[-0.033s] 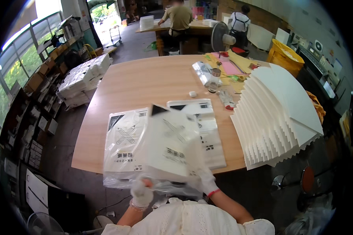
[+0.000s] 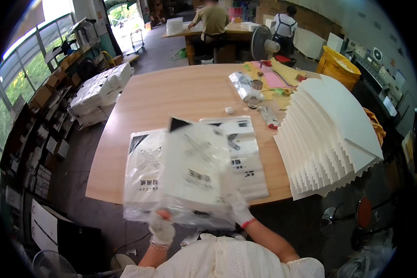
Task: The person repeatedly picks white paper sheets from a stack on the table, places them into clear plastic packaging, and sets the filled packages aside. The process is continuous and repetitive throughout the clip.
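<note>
we hold clear-film packet tilted over table at lower centre of frame, partly hiding left packet and right packet. our gloved left hand curls nearly closed, pinching packet's lower edge. our gloved right hand meets packet's lower right side; blurred, we cannot tell how open. fanned white sheets lie at frame right.

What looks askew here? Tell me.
The printed clear plastic bag between the left hand and right hand is tilted, while two printed bags lie flat on the table. No spill or damage shows.
</note>
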The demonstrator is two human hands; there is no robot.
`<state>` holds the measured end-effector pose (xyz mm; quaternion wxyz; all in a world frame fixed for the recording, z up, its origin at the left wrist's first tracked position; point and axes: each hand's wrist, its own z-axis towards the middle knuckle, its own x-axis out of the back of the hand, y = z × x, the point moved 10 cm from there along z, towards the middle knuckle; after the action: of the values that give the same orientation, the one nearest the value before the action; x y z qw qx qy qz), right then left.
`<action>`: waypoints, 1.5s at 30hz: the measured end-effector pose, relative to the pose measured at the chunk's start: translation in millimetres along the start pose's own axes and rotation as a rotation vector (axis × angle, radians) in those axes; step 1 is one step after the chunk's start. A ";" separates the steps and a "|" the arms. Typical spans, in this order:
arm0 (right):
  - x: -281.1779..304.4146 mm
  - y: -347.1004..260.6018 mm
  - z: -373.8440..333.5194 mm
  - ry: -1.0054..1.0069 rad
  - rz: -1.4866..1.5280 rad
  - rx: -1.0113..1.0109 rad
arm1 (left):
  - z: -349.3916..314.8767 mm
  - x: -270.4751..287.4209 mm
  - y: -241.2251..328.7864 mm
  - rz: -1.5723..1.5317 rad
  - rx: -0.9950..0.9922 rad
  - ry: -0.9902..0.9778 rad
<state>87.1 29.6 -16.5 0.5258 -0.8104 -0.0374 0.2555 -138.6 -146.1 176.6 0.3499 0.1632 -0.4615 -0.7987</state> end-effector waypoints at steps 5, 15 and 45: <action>-171.7 29.2 6.6 -0.577 0.113 -0.324 | -1.1 136.2 -99.4 -0.308 0.399 0.799; -87.7 71.7 -43.5 -0.506 -0.489 -0.472 | -159.0 113.1 -225.3 0.039 1.129 0.335; 0.6 -177.0 -18.9 0.310 -1.263 1.096 | 78.1 -272.2 -202.9 -0.438 0.885 -0.488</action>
<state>133.0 92.7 143.5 0.8872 -0.2940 -0.2811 -0.2176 -75.9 162.5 27.5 -0.0438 0.1970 -0.7764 -0.5971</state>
